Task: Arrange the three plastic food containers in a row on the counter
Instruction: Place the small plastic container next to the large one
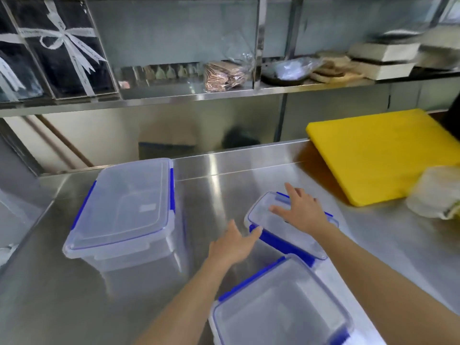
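Note:
Three clear plastic containers with blue lid clips stand on the steel counter (219,175). The tall large container (124,207) is at the left. A small flat container (286,232) lies in the middle, turned at an angle. A medium container (281,310) sits nearest me at the bottom. My right hand (301,207) rests flat on the small container's lid, fingers spread. My left hand (234,242) is open at that container's left end, its fingertips touching the blue clip there.
A yellow cutting board (383,153) lies at the right rear of the counter. A crumpled white bag (438,192) sits at the right edge. A steel shelf (174,98) above holds dark gift boxes, wrapped biscuits and stacked boxes.

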Available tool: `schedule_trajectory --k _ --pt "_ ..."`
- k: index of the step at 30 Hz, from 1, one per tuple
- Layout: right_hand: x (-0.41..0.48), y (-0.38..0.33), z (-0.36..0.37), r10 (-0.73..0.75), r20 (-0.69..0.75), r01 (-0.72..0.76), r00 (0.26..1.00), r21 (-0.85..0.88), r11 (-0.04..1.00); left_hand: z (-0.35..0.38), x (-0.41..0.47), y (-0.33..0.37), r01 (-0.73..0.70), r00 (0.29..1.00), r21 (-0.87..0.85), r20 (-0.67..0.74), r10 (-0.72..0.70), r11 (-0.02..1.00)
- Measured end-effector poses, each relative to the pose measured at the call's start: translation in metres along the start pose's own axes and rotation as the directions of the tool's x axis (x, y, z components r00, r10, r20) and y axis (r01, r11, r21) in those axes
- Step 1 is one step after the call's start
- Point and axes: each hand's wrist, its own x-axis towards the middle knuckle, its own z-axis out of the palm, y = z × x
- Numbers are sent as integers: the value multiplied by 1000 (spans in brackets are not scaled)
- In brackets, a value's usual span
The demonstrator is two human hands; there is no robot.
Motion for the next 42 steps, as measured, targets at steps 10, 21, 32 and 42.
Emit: schedule_trajectory --k 10,21,32,42 --pt "-7 72 10 220 105 -210 970 -97 973 57 19 40 154 987 -392 104 -122 907" --pt "2 85 25 185 171 -198 968 65 978 59 58 53 47 981 -613 -122 -153 789" --pt "8 70 43 101 154 -180 983 686 705 57 63 27 -40 955 -600 -259 -147 799" --pt "73 -26 72 -47 197 -146 979 848 509 -24 88 -29 -136 921 -748 -337 -195 650"
